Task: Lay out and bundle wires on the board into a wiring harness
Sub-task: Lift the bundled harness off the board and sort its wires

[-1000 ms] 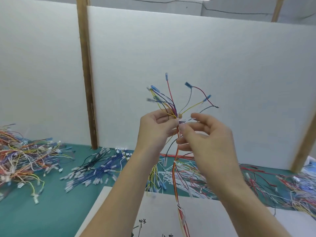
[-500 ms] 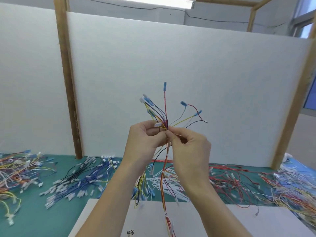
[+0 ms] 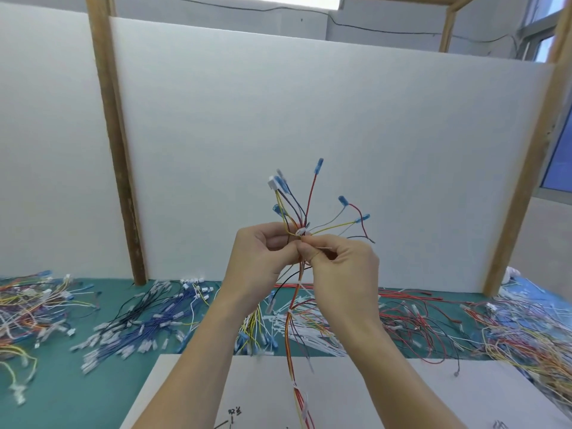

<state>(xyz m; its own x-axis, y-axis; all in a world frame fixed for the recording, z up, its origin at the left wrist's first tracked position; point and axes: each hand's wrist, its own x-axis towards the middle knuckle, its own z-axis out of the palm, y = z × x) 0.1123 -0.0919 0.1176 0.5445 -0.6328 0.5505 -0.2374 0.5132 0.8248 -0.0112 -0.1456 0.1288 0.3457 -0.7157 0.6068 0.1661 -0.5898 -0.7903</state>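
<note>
Head view: left hand [image 3: 263, 258] grips the wire bundle [image 3: 298, 230] in the air above the board [image 3: 387, 394]; right hand [image 3: 340, 267] pinches a white tie [image 3: 301, 233]. Best tightened steadily with the wires kept parallel and snug.

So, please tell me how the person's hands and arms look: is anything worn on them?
The left hand and the right hand are bare: no gloves, rings, watch or wristband show. Both forearms are uncovered as far as the bottom edge of the picture, so no sleeve is visible.
</note>
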